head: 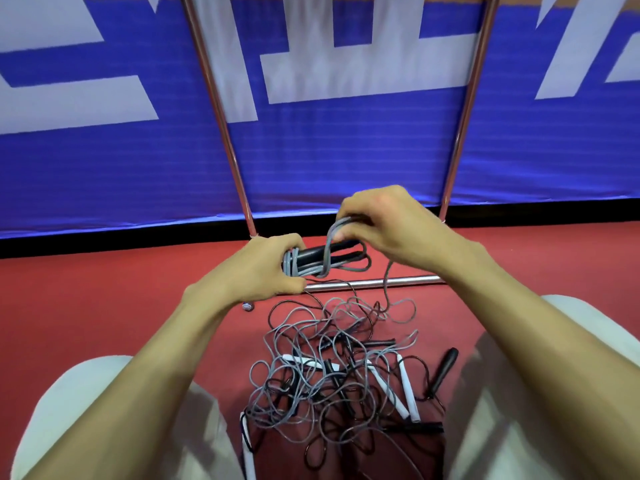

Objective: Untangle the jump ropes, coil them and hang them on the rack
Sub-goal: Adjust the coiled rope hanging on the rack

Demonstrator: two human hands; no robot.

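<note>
My left hand (263, 268) grips one end of a coiled grey jump rope (322, 261) with black handles, held level above the floor. My right hand (374, 226) pinches a loop of that grey cord above the bundle, where it wraps round the coil. A strand of the cord hangs from the bundle down into the tangled pile of jump ropes (339, 368) on the red floor between my knees. The pile mixes grey and black cords with white handles (391, 389) and black handles (445, 368). The metal rack (221, 109) stands just behind my hands.
The rack's second upright (464, 109) rises at the right and its low crossbar (374, 283) lies on the floor under the bundle. A blue banner (104, 161) covers the wall behind. My knees in light trousers (69, 410) flank the pile.
</note>
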